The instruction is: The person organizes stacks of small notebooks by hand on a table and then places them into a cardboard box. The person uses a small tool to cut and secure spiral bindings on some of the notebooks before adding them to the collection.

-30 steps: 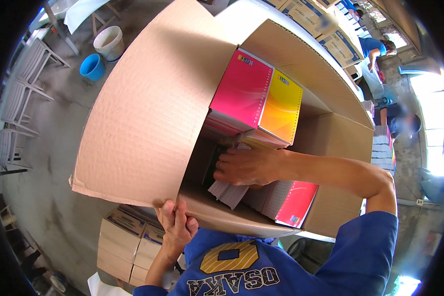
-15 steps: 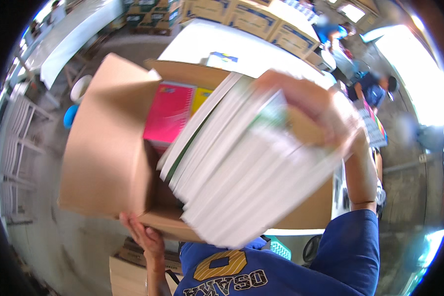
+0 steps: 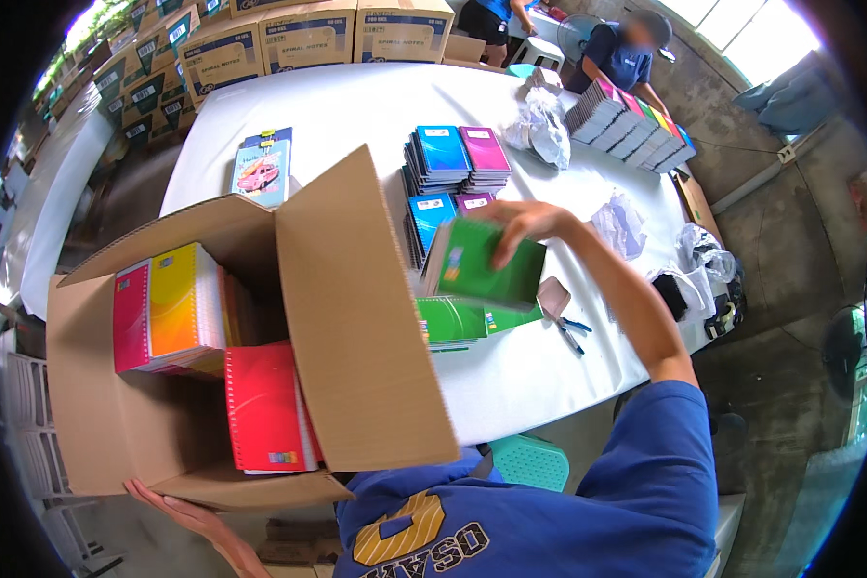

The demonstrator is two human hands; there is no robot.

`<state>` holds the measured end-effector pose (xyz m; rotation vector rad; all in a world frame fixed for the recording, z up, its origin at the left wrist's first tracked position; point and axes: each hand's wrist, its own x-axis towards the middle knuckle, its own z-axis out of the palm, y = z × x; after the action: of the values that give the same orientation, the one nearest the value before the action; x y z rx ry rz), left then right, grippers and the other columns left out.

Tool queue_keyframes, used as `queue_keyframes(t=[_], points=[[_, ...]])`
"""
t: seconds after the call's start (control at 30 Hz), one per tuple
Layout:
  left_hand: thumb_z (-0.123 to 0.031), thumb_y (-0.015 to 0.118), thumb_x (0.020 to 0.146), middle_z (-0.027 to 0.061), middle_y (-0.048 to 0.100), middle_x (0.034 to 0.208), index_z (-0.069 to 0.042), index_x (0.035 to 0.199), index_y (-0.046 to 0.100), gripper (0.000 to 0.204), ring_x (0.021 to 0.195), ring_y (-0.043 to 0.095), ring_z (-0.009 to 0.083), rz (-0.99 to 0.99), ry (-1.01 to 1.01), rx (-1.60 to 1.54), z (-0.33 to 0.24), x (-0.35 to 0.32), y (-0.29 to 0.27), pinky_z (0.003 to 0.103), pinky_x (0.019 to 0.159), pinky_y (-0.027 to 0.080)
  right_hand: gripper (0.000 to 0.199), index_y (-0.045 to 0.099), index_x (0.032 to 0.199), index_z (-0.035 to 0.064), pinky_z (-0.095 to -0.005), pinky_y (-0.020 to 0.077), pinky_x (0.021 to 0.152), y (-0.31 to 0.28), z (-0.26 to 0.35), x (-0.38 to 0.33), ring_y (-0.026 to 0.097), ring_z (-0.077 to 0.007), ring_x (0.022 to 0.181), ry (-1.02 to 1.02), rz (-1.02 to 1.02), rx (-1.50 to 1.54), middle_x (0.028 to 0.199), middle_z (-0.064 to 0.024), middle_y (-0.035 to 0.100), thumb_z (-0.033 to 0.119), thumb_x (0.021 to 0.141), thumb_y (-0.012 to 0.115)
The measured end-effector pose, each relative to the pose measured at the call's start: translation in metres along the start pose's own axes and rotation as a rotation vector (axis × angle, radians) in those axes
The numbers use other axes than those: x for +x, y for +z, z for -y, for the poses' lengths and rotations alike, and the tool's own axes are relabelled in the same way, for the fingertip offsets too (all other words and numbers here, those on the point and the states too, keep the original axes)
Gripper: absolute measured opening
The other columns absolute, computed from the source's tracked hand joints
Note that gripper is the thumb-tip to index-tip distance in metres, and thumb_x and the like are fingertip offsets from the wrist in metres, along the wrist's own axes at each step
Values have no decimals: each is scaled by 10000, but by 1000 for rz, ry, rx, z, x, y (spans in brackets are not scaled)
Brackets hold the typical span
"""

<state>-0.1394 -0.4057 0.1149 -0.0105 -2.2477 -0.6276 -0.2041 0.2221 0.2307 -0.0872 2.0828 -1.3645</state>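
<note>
While the left hand (image 3: pixel 178 511), fingers extended, rests against the near lower edge of the cardboard box (image 3: pixel 356 356) at the worktop's (image 3: pixel 337 106) near-left corner, red notebooks (image 3: pixel 265 405) occupy the box's near-right corner. Well apart, the right hand (image 3: pixel 525 223) is clamped on a green notebook stack (image 3: pixel 482 270), tilted, slightly blurred, pale page edges leftward. Behind it, toward the worktop's near edge, lie green notebooks (image 3: pixel 443 323); contact cannot be told. The step appears to be placement; setting down would call for levelling the stack.
</note>
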Motion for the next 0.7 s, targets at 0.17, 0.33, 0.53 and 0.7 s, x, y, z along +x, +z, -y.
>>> queue_keyframes(t=[0.17, 0.33, 0.53, 0.7], points=[[-269, 200, 1070, 239, 288, 1525, 80, 1448, 307, 525, 1417, 285, 368, 101, 46, 111, -5, 1, -9, 440, 1167, 224, 601, 631, 1146, -28, -315, 551, 835, 34, -101, 81, 666, -225, 944, 103, 383, 51, 1035, -144, 688, 230, 633, 806], [-265, 208, 1072, 215, 248, 1551, 52, 1475, 268, 516, 1442, 244, 334, 134, -7, 121, -16, -14, -11, 415, 1183, 191, 628, 635, 1147, -35, -338, 520, 858, 35, -116, 100, 651, -222, 964, 161, 448, -20, 1040, -140, 692, 256, 626, 830], [-289, 207, 1074, 182, 202, 1580, 19, 1501, 237, 528, 1464, 201, 311, 128, -20, 95, -18, -16, -9, 405, 1193, 163, 678, 650, 1123, -37, -359, 476, 898, 30, -93, 93, 573, -276, 1086, -9, 350, -708, 1143, -143, 597, 485, 710, 778], [-215, 232, 1066, 229, 296, 1529, 69, 1458, 302, 489, 1421, 294, 349, 96, -26, 209, -22, -14, -8, 415, 1175, 208, 908, 493, 1375, 29, -390, 424, 995, 32, -80, 83, 512, -306, 1186, 15, 225, -790, 1254, -171, 533, 567, 700, 774]])
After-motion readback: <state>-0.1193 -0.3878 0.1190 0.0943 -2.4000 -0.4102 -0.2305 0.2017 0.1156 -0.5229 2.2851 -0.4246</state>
